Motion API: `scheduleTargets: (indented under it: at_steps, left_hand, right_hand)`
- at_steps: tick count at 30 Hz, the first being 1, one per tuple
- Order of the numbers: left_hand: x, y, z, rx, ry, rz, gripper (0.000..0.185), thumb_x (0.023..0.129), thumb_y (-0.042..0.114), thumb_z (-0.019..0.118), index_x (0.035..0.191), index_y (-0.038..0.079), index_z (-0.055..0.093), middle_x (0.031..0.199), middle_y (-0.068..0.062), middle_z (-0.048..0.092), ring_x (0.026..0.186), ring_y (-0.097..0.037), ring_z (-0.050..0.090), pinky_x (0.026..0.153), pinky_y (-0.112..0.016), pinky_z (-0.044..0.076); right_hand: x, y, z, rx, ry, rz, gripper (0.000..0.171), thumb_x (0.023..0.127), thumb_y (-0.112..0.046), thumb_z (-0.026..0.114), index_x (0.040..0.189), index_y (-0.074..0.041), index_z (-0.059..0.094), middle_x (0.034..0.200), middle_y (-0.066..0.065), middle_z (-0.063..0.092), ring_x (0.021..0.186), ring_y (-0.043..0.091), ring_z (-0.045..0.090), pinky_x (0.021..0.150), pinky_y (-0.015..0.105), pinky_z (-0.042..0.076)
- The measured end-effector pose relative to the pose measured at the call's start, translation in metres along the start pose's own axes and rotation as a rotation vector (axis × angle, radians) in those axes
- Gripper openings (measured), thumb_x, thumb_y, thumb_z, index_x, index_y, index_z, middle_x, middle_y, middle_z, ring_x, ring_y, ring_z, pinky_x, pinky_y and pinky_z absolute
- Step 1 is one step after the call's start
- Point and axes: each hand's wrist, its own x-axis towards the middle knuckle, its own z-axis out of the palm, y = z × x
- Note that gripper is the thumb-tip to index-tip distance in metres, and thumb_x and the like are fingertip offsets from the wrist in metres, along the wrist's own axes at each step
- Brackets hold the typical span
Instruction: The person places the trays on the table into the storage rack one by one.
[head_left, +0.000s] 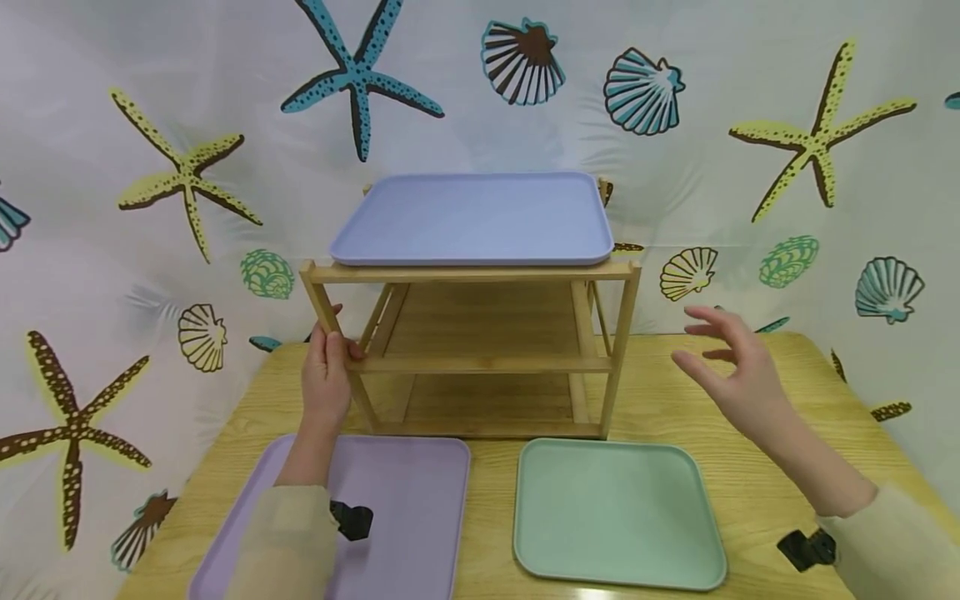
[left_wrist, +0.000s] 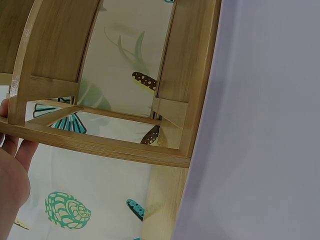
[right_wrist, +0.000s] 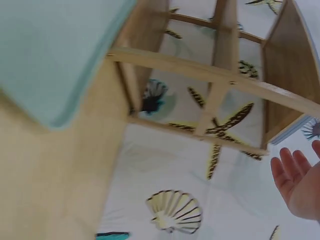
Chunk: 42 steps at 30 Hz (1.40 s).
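A wooden three-tier rack [head_left: 480,364] stands on the table, with a periwinkle-blue tray [head_left: 472,218] lying on its top tier. My left hand [head_left: 326,379] grips the rack's left front post near the middle rail, thumb in front. In the left wrist view, fingers [left_wrist: 26,152] reach behind the wooden side frame [left_wrist: 100,145]. To the right of the rack, my right hand [head_left: 738,379] is raised in the air, fingers spread and loosely bent, holding nothing. The right wrist view shows that hand [right_wrist: 302,187] apart from the rack's side [right_wrist: 175,65]. Both lower tiers hold no tray.
A lilac tray [head_left: 408,500] lies on the table at front left, partly under my left forearm. Beside it, at front right, lies a mint-green tray [head_left: 615,508]. A white curtain [head_left: 525,137] printed with starfish and shells hangs behind the wooden table [head_left: 780,400] and along its sides.
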Motion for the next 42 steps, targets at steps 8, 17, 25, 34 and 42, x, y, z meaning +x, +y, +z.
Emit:
scheduleTargets:
  at_steps: [8,17,25,34,42]
  left_hand:
    - [-0.001,-0.002,0.000,0.004,0.010,0.007,0.040,0.108,0.019,0.031,0.142,0.003,0.043,0.084,-0.028,0.051,0.082,-0.031,0.055,0.079,-0.026,0.043]
    - [0.002,-0.004,0.002,-0.011,-0.002,0.021,0.039,0.107,0.019,0.031,0.141,0.003,0.043,0.084,-0.030,0.051,0.080,-0.027,0.055,0.078,-0.025,0.043]
    - [0.001,-0.002,0.001,-0.003,-0.001,0.012,0.039,0.108,0.020,0.031,0.142,0.004,0.043,0.085,-0.029,0.052,0.081,-0.027,0.055,0.079,-0.026,0.042]
    - [0.000,-0.002,0.001,-0.005,0.000,0.008,0.040,0.108,0.021,0.030,0.142,0.005,0.043,0.085,-0.030,0.052,0.083,-0.031,0.055,0.079,-0.027,0.043]
    - [0.000,-0.002,0.000,0.000,0.005,0.022,0.040,0.108,0.020,0.030,0.142,0.004,0.043,0.084,-0.029,0.052,0.081,-0.026,0.055,0.078,-0.027,0.043]
  right_hand:
    - [-0.074,0.033,-0.008,-0.039,-0.175,0.128,0.049,0.093,-0.007,0.066,0.138,-0.007,0.048,0.131,0.011,0.053,0.105,-0.002,0.054,0.078,0.019,0.048]
    - [-0.121,0.060,-0.018,-0.121,-0.323,0.462,0.053,0.099,-0.027,0.059,0.143,-0.004,0.038,0.125,0.019,0.055,0.097,0.019,0.060,0.068,0.030,0.049]
    - [-0.140,0.073,-0.010,-0.036,-0.478,0.510,0.057,0.096,-0.022,0.063,0.141,0.001,0.037,0.106,0.010,0.057,0.079,0.012,0.058,0.062,0.027,0.048]
    - [-0.147,0.081,0.008,0.028,-0.604,0.473,0.047,0.092,-0.024,0.068,0.128,0.000,0.052,0.086,0.003,0.053,0.061,0.009,0.043,0.057,0.024,0.038]
    - [-0.145,0.081,0.014,-0.055,-0.545,0.468,0.036,0.087,-0.007,0.071,0.119,-0.002,0.056,0.080,0.002,0.052,0.062,0.009,0.047,0.059,0.024,0.041]
